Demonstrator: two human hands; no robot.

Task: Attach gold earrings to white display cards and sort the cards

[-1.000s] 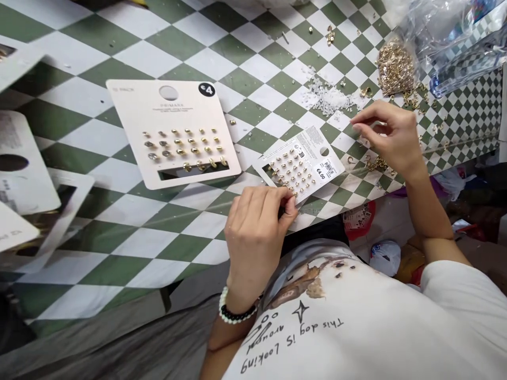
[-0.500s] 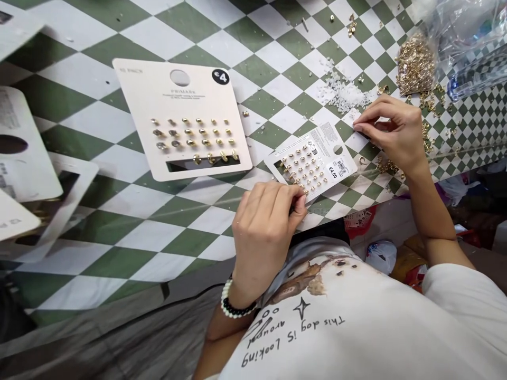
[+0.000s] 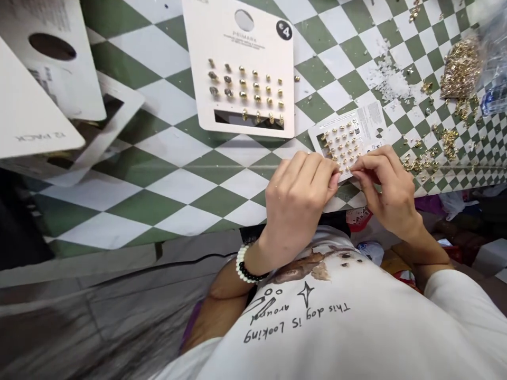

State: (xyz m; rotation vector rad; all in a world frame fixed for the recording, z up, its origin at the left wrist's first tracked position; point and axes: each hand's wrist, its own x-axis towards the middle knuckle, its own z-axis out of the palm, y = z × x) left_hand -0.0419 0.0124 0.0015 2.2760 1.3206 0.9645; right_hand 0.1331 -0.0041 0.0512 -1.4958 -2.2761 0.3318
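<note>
A small white earring card (image 3: 370, 117) lies on the checkered table, back side up, with rows of gold earring posts and backs across its lower left half. My left hand (image 3: 299, 203) pinches the near corner of this card between thumb and curled fingers. Right beside it, my right hand (image 3: 390, 192) is at the card's near edge, thumb and forefinger pinched together by the last row. Whatever is between those fingertips is too small to make out. Beyond them sits a pile of tiny clear earring backs (image 3: 390, 79).
A larger earring card (image 3: 245, 53) with gold studs stands or lies to the left. More cards (image 3: 35, 111) are stacked at far left. To the right are a clear bag of gold pieces (image 3: 461, 66) and loose gold earrings (image 3: 422, 161) scattered on the checkered table (image 3: 174, 179).
My right hand has come from the clear pile back to the small card, next to my left hand. My left hand still holds the card's corner. The view has shifted.
</note>
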